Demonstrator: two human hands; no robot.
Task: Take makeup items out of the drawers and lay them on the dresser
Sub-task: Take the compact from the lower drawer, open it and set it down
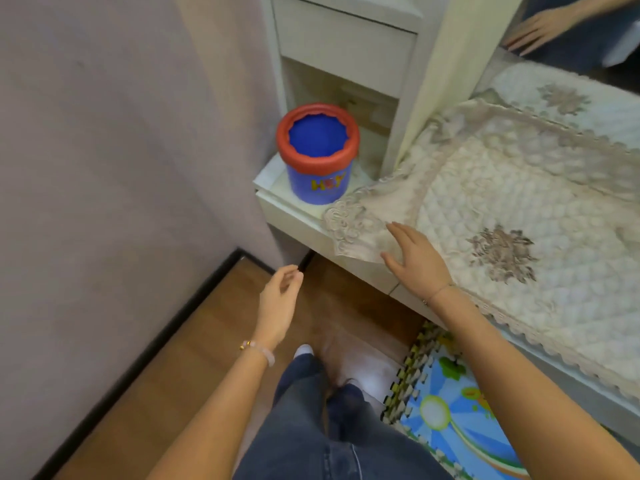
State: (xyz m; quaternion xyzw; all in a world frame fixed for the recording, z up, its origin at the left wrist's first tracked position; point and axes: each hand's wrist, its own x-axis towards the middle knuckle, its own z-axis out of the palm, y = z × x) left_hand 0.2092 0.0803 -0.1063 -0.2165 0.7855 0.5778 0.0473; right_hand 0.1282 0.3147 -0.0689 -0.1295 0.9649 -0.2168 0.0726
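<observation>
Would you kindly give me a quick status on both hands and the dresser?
Left hand empty, loosely curled, over the floor. Right hand open, flat on the lace cloth at the dresser edge. No makeup out. Blue tub on the corner.

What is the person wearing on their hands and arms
Both forearms are bare, no sleeves showing. The left hand has a bracelet of pale pink beads with a small gold charm at the wrist. The right hand has a thin, fine chain bracelet.

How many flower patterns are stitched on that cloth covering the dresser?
2. One flower pattern lies near the front, just right of the right hand; another sits farther back. More may lie outside the picture.
</observation>
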